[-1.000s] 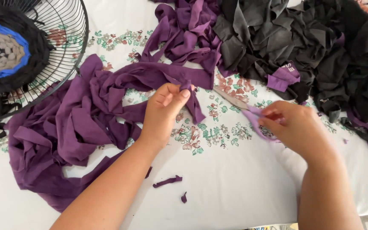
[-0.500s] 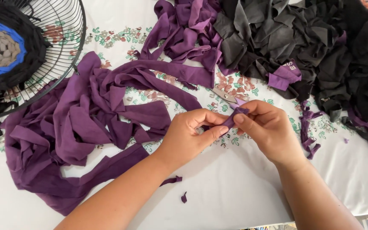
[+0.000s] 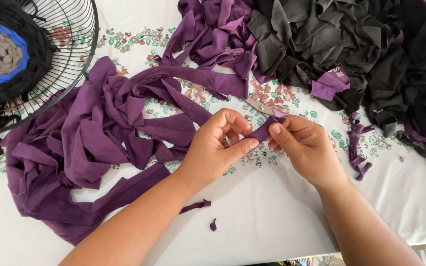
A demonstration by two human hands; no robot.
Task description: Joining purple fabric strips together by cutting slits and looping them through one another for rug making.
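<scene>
My left hand (image 3: 219, 144) and my right hand (image 3: 305, 146) meet over the middle of the table, both pinching the end of a purple fabric strip (image 3: 264, 131) between thumbs and fingers. The strip runs back to a long tangled heap of purple fabric strips (image 3: 92, 143) on the left. Just behind my hands lie scissors (image 3: 260, 106) with metal blades, partly hidden by my right hand.
A black wire fan guard (image 3: 75, 47) holding a woven round of black, blue and beige sits at far left. A pile of black fabric pieces (image 3: 371, 54) and more purple pieces (image 3: 213, 34) fill the back. Small purple scraps (image 3: 196, 205) lie on the floral white tablecloth (image 3: 252, 216).
A second ago my hands were apart, the left on the purple heap and the right by the scissors. They came together and now both pinch the strip end.
</scene>
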